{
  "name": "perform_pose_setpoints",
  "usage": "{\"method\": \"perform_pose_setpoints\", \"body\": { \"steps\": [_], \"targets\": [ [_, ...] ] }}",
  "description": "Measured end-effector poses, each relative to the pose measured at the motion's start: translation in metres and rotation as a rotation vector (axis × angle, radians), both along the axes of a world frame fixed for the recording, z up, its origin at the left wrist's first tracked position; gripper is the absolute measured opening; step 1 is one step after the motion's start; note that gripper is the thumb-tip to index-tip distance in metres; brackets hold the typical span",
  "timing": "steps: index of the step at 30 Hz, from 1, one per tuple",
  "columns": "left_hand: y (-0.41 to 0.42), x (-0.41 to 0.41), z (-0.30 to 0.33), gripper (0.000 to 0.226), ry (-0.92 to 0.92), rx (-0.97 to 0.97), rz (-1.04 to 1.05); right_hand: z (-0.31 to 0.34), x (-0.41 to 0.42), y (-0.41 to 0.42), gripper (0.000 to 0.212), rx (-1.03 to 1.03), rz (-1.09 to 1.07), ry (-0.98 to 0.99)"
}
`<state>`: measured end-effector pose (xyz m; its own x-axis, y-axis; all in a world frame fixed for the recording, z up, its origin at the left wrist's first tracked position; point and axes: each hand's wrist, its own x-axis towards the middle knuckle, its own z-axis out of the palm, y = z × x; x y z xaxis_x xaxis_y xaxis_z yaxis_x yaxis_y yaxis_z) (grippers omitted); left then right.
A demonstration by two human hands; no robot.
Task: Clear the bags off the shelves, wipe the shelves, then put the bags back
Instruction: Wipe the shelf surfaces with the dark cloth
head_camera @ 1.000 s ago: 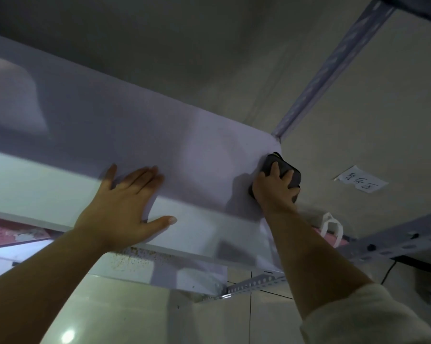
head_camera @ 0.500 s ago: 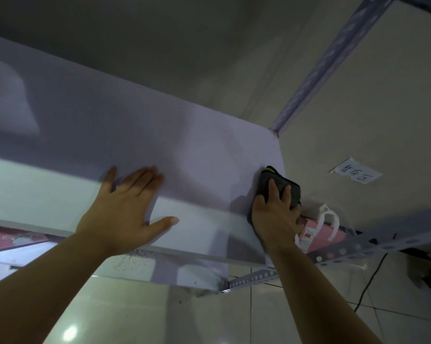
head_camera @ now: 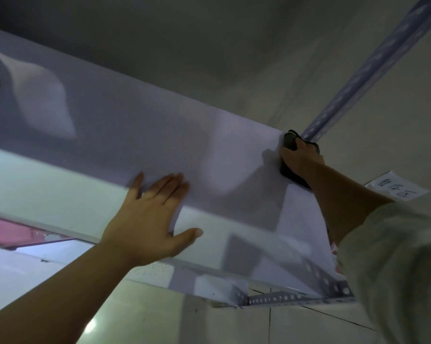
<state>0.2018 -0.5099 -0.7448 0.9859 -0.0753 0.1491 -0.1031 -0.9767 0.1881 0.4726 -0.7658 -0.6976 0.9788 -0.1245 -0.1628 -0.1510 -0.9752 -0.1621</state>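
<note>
At the far right corner of the white shelf [head_camera: 160,135], a dark cloth [head_camera: 290,142] is pressed flat against the shelf surface, right beside the perforated grey upright post [head_camera: 373,70]. Right hand [head_camera: 300,158] lies on top of the cloth, fingers curled over it, grip clamped on the cloth; part of the cloth shows below the wrist too. Right forearm runs down into a pale sleeve [head_camera: 395,256]. Left hand [head_camera: 150,219] rests on the shelf's front part, well apart from the right: fingers straight and spread on the top surface, thumb out along the front lip, grip apart, holding nothing. Below the shelf at left, a pink bag [head_camera: 18,232] shows on a lower level. Handwritten paper note [head_camera: 395,186] is stuck on the wall near the right forearm. Perforated metal rail [head_camera: 279,299] runs under the shelf's right end; tiled floor [head_camera: 147,316] beneath.
</note>
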Motion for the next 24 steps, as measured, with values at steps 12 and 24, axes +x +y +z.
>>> {"method": "perform_pose_setpoints", "body": {
  "steps": [12,24],
  "targets": [
    [-0.001,0.000,0.004,0.090,0.028,0.007,-0.016,-0.002,-0.073,-0.015,0.072,0.074,-0.037,0.005],
    [-0.001,0.002,-0.001,0.087,0.003,-0.014,-0.007,-0.009,0.013,-0.013,0.089,0.071,0.057,0.009]
  ]
}}
